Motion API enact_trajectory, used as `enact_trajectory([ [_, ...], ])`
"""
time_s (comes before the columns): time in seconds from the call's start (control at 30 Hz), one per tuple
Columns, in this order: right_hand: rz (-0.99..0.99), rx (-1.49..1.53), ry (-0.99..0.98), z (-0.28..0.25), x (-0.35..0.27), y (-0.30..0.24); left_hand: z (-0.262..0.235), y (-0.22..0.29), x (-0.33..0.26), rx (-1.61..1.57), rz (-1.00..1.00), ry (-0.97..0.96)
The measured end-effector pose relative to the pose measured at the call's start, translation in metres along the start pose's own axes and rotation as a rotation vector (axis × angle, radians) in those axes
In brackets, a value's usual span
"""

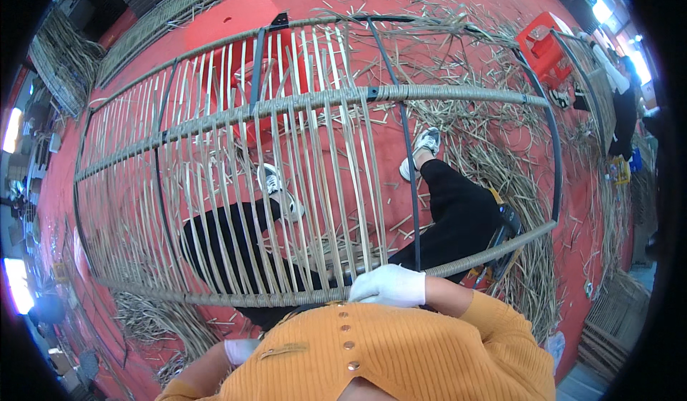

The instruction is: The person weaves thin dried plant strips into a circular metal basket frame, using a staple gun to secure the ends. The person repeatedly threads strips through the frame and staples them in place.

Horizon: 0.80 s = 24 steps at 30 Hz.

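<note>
The person (422,351) is wearing a ribbed orange cardigan (444,362) with round shiny buttons (348,345), black trousers (461,208), white gloves (392,285) and white-and-dark sneakers (429,141).

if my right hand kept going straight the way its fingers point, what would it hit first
Your right hand, pointing left along the frame's near rail, would probably meet the pale strips at that rail first; depth there is unclear.

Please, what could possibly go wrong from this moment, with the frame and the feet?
The gloved right hand is at the frame's near edge while the left hand is away from it, so the frame might shift. Loose straw lies around the right shoe, so that foot could slip.
</note>
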State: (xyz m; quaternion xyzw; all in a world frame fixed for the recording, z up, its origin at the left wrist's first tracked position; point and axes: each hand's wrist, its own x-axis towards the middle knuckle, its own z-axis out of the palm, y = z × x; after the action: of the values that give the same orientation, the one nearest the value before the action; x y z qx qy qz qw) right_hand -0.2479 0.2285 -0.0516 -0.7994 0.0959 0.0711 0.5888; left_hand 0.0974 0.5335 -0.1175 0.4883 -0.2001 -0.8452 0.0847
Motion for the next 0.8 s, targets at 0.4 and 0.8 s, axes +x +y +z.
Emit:
enact_trajectory([
  [0.4, 0.268, 0.473, 0.387, -0.12, -0.015, -0.017, -0.008, 0.285, -0.075, 0.318, 0.286, 0.217],
  [0.8, 0.134, -0.635, 0.887, -0.376, 0.121, 0.045, -0.144, 0.672, 0.167, 1.469, 1.045, 1.125],
])
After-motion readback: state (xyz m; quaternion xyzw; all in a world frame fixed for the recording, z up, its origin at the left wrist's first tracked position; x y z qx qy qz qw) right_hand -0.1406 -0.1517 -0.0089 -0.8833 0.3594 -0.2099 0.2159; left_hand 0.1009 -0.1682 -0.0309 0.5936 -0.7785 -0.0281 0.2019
